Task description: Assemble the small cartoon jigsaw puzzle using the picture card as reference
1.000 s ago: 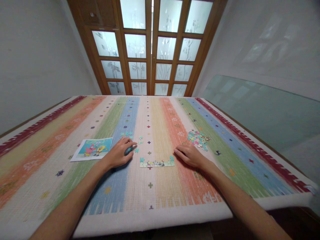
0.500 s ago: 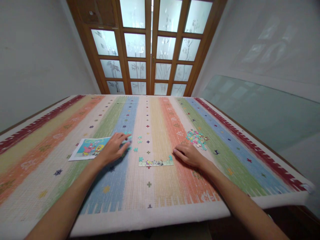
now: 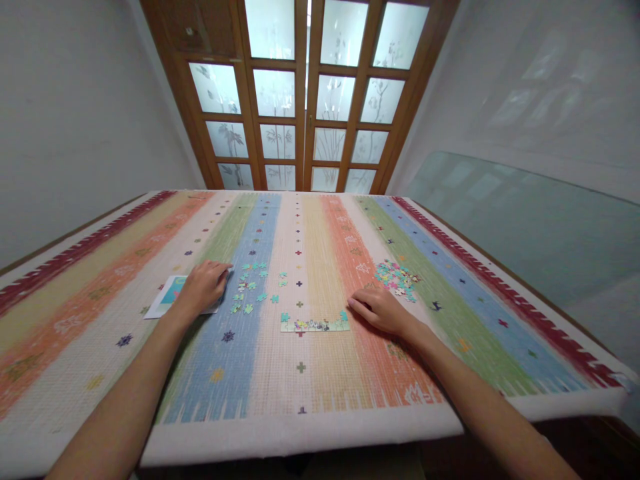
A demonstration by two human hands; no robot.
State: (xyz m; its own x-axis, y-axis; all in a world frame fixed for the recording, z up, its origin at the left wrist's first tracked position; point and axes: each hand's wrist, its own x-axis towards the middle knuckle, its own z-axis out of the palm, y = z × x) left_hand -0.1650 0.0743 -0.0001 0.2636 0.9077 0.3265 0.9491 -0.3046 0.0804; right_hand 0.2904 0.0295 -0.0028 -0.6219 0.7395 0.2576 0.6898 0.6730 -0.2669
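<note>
My left hand (image 3: 203, 288) is over the right part of a picture card (image 3: 156, 307) and hides much of its print. Its fingers are bent together, with a small pale spot at the tips that I cannot identify. Just right of those fingertips, several loose turquoise puzzle pieces (image 3: 249, 308) lie spread on the cloth. My right hand (image 3: 376, 308) rests on the orange stripe, fingers curled in, and nothing shows in them. Between the hands lies a joined strip of puzzle (image 3: 314, 326), with a turquoise piece standing up at each end.
A heap of mixed puzzle pieces (image 3: 397, 279) lies just beyond my right hand. The striped tablecloth (image 3: 320, 393) covers the wide table. A glass panel (image 3: 525, 227) stands along the right side, and wooden glazed doors (image 3: 306, 133) are behind the far edge.
My left hand has drawn back to the left, off the loose pieces and over the card, and its fingers have come together. The right hand has stayed put. The view has shifted slightly.
</note>
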